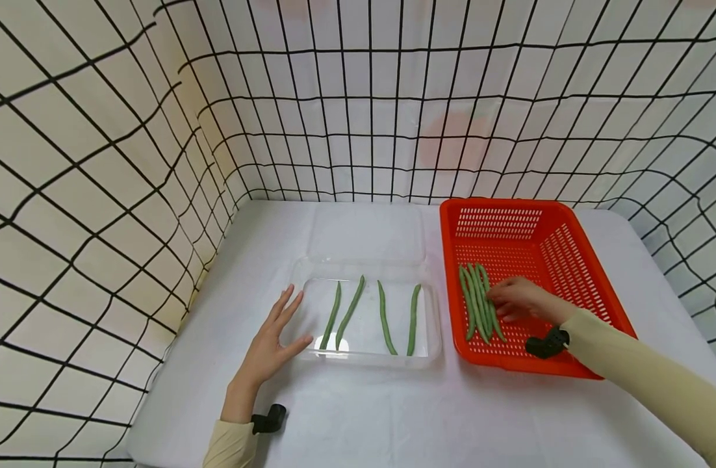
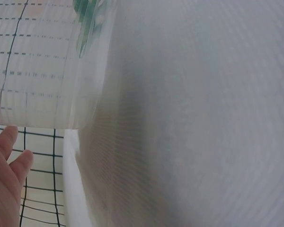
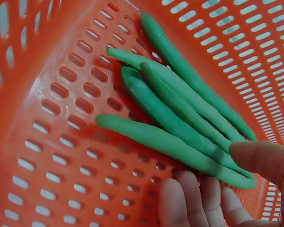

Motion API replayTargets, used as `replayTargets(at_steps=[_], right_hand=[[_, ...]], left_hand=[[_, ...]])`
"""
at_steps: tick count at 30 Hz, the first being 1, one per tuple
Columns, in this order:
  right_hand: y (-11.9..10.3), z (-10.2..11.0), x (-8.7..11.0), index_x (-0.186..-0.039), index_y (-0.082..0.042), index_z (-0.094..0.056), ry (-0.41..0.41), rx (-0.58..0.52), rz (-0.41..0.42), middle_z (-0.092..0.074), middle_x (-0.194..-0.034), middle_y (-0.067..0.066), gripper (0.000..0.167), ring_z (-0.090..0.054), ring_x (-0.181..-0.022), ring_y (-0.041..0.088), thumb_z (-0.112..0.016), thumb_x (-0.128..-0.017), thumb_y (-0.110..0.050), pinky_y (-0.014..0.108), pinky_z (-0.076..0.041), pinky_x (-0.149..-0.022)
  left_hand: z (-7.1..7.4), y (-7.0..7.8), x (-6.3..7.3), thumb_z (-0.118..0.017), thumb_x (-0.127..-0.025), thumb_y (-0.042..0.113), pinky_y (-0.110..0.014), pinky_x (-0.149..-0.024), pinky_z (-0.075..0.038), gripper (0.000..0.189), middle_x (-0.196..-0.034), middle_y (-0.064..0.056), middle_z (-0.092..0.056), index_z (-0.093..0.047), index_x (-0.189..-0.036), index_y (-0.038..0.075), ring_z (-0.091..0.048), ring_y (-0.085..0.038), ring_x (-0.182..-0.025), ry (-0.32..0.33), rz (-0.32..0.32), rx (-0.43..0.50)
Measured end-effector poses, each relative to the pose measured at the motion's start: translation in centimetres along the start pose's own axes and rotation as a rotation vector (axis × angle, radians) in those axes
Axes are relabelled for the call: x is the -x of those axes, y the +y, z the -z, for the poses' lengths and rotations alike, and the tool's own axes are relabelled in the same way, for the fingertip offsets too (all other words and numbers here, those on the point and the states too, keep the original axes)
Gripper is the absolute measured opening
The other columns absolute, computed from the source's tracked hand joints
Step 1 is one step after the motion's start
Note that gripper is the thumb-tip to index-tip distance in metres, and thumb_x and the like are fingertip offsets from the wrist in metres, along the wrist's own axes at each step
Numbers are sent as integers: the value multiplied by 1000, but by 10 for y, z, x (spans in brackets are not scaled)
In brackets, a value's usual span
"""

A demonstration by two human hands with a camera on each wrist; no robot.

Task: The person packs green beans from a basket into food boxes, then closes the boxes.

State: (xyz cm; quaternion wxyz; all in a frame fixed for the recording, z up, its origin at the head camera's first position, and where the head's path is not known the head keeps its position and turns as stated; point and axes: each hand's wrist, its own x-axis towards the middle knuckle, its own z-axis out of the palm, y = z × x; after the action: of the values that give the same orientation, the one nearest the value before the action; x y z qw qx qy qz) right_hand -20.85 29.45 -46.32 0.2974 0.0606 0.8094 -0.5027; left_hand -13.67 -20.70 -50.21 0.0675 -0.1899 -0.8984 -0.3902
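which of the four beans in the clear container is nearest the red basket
The rightmost green bean in the head view; the clear container's other three beans all lie farther left, farther from the red basket.

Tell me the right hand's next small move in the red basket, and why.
Probably the right hand should close gently on the nearest green bean in the red basket: its thumb and fingers stand spread at one end of the bunched beans. Four spaced beans in the clear tray suggest taking just one.
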Motion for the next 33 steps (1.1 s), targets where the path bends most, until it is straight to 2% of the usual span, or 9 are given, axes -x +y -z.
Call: replayTargets(at_steps=[4, 6, 14, 17, 22, 26, 29, 33], right_hand=[[0, -4, -4, -109, 11, -58, 34, 10, -20, -66, -80, 8, 30, -63, -66, 18, -59, -94, -15, 34, -55, -62], [0, -6, -5, -110, 11, -56, 44, -15, -34, -65, -81, 8, 29, -64, -67, 18, -60, -94, -13, 34, -55, -62], [-9, -3, 1, -127, 13, -39, 71, -87, -10, -63, -86, 11, 42, -63, -65, 17, -53, -97, -13, 33, -55, -63], [-13, 3, 4, -131, 13, -37, 89, -120, 11, -63, -93, 13, 46, -65, -68, 16, -52, -98, -16, 32, -55, -65], [-27, 7, 12, -135, 11, -38, 105, -179, 26, -66, -98, 14, 52, -68, -75, 20, -54, -98, -22, 35, -55, -72], [-42, 4, 16, -134, 10, -39, 103, -206, 45, -67, -102, 15, 53, -69, -82, 25, -56, -97, -25, 38, -53, -77], [-56, -2, 19, -132, 8, -41, 96, -216, 62, -67, -98, 11, 53, -69, -83, 24, -59, -96, -26, 39, -52, -78], [-77, -15, 24, -130, 9, -41, 65, -230, 89, -65, -92, 6, 53, -68, -78, 20, -60, -95, -25, 37, -54, -76]], left_hand=[[0, 0, 0, -72, -83, 39, -62, -97, -32, 80, -157, 9, -13, -29, -150, 28, -13, -20, -142, 1, 2, -5], [0, 0, 0, -72, -83, 38, -61, -97, -32, 80, -157, 9, -14, -30, -150, 28, -13, -20, -142, -1, -3, -5], [0, -2, 0, -71, -84, 38, -58, -99, -32, 80, -157, 6, -14, -29, -151, 26, -13, -20, -142, -8, -23, -11], [0, -2, 0, -72, -84, 38, -58, -99, -32, 80, -157, 7, -13, -30, -151, 26, -13, -19, -142, -4, -20, -5], [0, -2, 1, -73, -83, 37, -58, -99, -32, 81, -157, 8, -14, -29, -150, 28, -14, -19, -142, 3, -18, 0], [0, -2, 1, -72, -83, 37, -59, -97, -33, 80, -157, 6, -14, -30, -150, 25, -15, -21, -142, 3, -18, -13], [0, -2, 1, -72, -84, 38, -60, -97, -33, 80, -157, 5, -14, -30, -150, 24, -15, -21, -142, 3, -21, -15], [1, 0, 0, -72, -84, 37, -60, -98, -31, 80, -157, 7, -14, -29, -151, 28, -14, -20, -142, 4, -20, -1]])
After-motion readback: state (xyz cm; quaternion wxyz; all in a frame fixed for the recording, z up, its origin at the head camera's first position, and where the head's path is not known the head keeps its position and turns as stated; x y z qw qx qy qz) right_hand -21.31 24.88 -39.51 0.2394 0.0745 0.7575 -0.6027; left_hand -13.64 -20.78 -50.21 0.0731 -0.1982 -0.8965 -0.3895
